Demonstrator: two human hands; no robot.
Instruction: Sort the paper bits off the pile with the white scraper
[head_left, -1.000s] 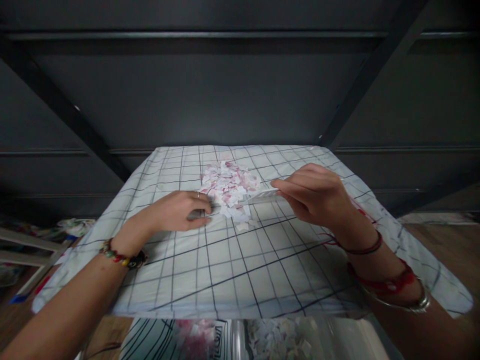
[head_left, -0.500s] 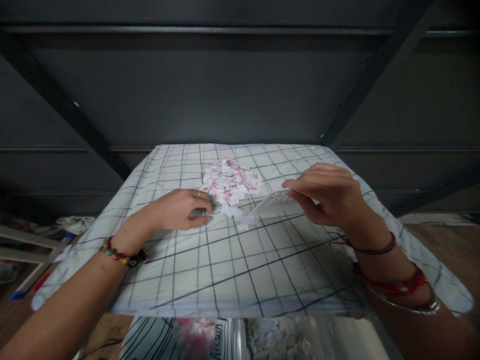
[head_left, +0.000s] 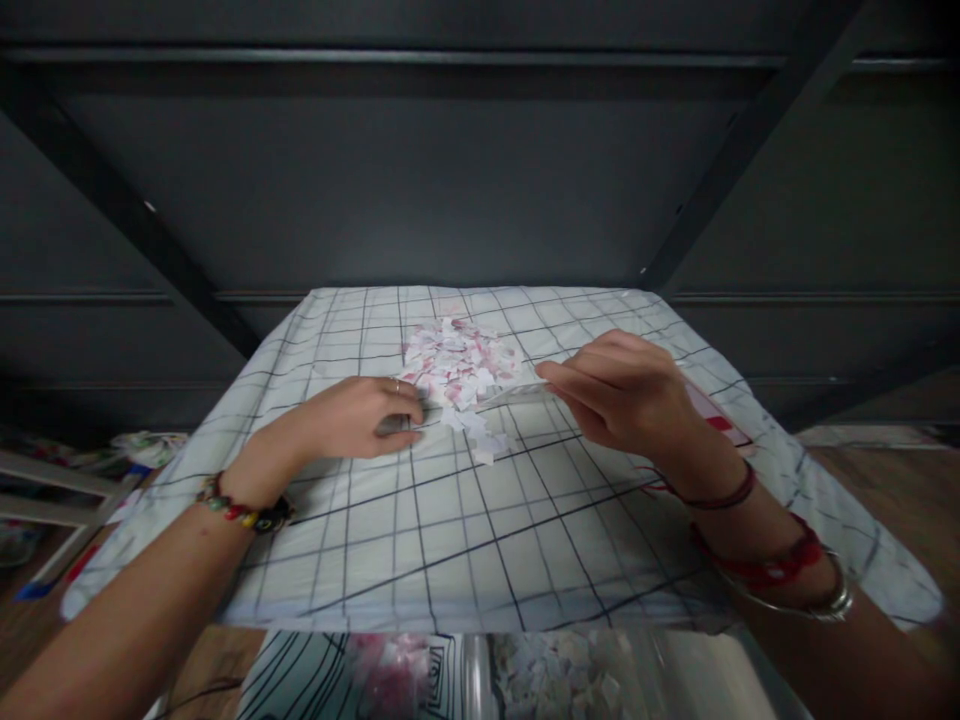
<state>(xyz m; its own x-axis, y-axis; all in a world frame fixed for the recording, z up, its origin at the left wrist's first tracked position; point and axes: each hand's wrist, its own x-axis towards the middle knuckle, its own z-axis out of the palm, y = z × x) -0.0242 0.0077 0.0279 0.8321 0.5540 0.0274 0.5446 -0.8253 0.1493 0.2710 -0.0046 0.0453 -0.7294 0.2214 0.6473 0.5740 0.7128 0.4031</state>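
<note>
Right grip point(head_left: 622, 388) pinches white strip point(head_left: 514, 391), left grip point(head_left: 364, 418) curls loosely, seemingly empty, beside scraps point(head_left: 457, 362); best keep strip low, strokes light, so scraps don't scatter.

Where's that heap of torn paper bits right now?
In the head view, the heap of torn paper lies on the checked cloth, just left of centre, between the left hand and right hand.
</note>
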